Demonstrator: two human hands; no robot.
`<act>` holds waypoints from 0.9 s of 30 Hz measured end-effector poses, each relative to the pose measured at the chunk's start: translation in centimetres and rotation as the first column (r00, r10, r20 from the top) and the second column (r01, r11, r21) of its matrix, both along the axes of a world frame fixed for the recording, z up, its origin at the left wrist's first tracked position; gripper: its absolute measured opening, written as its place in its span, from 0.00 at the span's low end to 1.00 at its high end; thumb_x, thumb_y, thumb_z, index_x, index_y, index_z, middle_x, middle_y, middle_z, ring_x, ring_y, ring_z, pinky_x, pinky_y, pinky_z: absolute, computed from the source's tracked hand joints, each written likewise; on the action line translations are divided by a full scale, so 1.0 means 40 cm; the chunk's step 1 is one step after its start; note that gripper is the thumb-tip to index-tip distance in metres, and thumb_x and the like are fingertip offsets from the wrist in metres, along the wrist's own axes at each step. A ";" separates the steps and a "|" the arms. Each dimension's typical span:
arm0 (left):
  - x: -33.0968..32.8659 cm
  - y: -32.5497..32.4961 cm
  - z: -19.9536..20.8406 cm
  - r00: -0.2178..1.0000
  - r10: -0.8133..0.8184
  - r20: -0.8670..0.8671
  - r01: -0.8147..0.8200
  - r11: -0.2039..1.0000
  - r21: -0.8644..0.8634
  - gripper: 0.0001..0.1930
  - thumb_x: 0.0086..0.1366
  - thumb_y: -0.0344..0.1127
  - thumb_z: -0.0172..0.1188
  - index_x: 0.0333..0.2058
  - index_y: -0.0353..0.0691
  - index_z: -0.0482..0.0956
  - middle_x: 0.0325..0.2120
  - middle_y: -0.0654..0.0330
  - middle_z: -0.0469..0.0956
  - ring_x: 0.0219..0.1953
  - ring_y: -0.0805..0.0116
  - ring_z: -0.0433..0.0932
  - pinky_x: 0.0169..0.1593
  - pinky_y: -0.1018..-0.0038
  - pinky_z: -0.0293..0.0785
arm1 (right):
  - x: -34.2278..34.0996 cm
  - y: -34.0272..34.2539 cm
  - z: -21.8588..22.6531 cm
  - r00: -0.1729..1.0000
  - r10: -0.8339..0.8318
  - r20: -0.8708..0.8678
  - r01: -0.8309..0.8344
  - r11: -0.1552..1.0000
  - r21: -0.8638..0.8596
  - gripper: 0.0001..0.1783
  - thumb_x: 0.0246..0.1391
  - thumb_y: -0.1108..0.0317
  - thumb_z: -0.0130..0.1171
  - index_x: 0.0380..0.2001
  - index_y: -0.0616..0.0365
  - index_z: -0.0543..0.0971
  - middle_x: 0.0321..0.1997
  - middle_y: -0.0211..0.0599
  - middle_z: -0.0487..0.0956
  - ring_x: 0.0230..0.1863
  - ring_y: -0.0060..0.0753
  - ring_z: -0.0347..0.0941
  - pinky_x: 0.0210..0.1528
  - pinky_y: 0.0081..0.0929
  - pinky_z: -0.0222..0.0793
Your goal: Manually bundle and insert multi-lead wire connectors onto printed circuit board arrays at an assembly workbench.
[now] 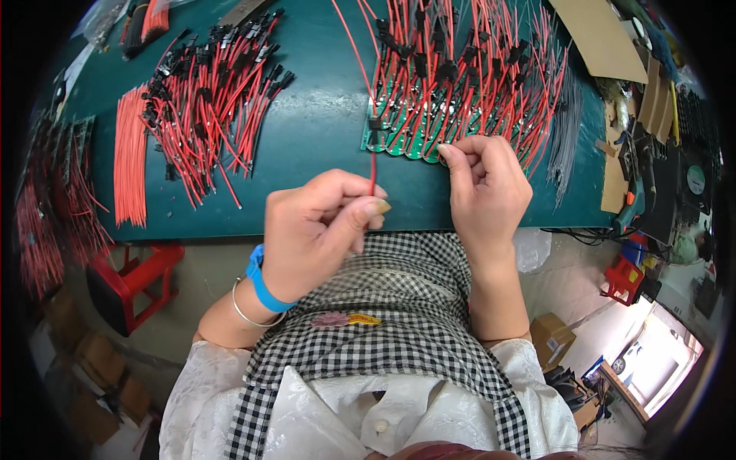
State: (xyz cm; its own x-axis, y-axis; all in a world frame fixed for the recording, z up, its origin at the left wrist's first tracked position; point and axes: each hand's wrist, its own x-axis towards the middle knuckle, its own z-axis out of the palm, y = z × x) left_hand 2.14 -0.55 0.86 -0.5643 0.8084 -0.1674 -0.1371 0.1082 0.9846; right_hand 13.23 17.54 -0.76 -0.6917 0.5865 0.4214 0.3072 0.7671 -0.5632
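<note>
My left hand (326, 222) is closed, thumb against forefinger, on a red wire (373, 172) that stands up from the pinch. A black connector (375, 123) sits on that wire's line, over the left end of the green circuit boards (414, 147). My right hand (491, 180) is closed in a pinch at the boards' front edge. Whatever its fingertips hold, if anything, is too small to make out. Many red wires with black connectors (445, 73) rise from the boards and lie back across them.
Left on the green table (314, 130) lies a heap of red leads with black plugs (207, 107), beside a bundle of plain red wires (130, 157). Grey wires (566, 138) lie to the right. Cardboard (598, 38) and a teal-handled tool (630, 205) are at the right edge.
</note>
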 end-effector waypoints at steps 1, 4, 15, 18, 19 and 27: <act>0.002 0.005 0.003 0.999 -0.012 0.036 0.012 1.000 0.009 0.06 0.71 0.26 0.56 0.41 0.28 0.78 0.26 0.57 0.82 0.20 0.80 0.76 0.23 0.84 0.73 | -0.001 -0.002 -0.002 1.000 -0.012 -0.019 0.012 1.000 -0.029 0.10 0.50 0.75 0.71 0.25 0.61 0.76 0.24 0.34 0.76 0.20 0.28 0.73 0.22 0.25 0.68; 0.020 0.019 -0.007 0.997 0.016 0.070 -0.019 0.999 0.037 0.06 0.68 0.25 0.61 0.41 0.30 0.81 0.26 0.60 0.82 0.21 0.82 0.77 0.24 0.84 0.74 | 0.012 -0.001 0.000 0.997 -0.035 -0.062 0.028 0.994 -0.104 0.10 0.47 0.75 0.73 0.28 0.61 0.79 0.25 0.32 0.76 0.21 0.21 0.71 0.22 0.20 0.67; 0.019 0.023 0.006 0.919 -0.388 0.069 0.380 0.919 0.107 0.05 0.65 0.30 0.64 0.34 0.35 0.83 0.26 0.60 0.83 0.27 0.74 0.81 0.31 0.76 0.75 | 0.087 -0.018 0.081 0.836 0.369 -0.406 -0.526 0.326 -0.786 0.08 0.51 0.74 0.69 0.33 0.65 0.82 0.35 0.39 0.77 0.36 0.26 0.74 0.33 0.23 0.67; 0.011 0.019 0.003 0.796 -0.553 0.248 0.512 0.832 0.211 0.04 0.64 0.30 0.66 0.34 0.36 0.83 0.28 0.59 0.84 0.27 0.69 0.82 0.32 0.74 0.76 | 0.098 0.006 0.114 0.733 0.583 -0.351 -0.593 0.295 -0.749 0.07 0.49 0.78 0.68 0.32 0.68 0.82 0.29 0.40 0.81 0.28 0.26 0.76 0.30 0.22 0.69; 0.001 0.017 0.009 0.879 -0.476 -0.002 0.472 0.872 0.129 0.04 0.62 0.29 0.66 0.34 0.36 0.83 0.27 0.58 0.83 0.27 0.67 0.81 0.32 0.73 0.76 | 0.102 0.001 0.113 0.824 0.455 -0.338 -0.509 0.329 -0.796 0.06 0.50 0.79 0.67 0.32 0.68 0.82 0.29 0.39 0.81 0.28 0.26 0.76 0.29 0.21 0.70; -0.192 -0.010 -0.001 0.220 -0.013 -0.975 -0.456 0.882 -0.115 0.12 0.56 0.31 0.71 0.38 0.37 0.82 0.29 0.58 0.77 0.30 0.62 0.78 0.35 0.69 0.74 | 0.113 0.005 0.025 0.998 -0.058 0.017 0.055 0.781 -0.622 0.02 0.54 0.81 0.66 0.30 0.70 0.82 0.30 0.35 0.81 0.25 0.19 0.78 0.28 0.16 0.76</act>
State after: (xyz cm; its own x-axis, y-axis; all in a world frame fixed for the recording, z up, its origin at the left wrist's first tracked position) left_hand -5.55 -0.96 0.81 -0.6372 0.6422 0.4261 0.7696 0.5602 0.3064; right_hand 17.76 17.72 0.25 -0.6484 0.7599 -0.0464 0.3363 0.2312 -0.9129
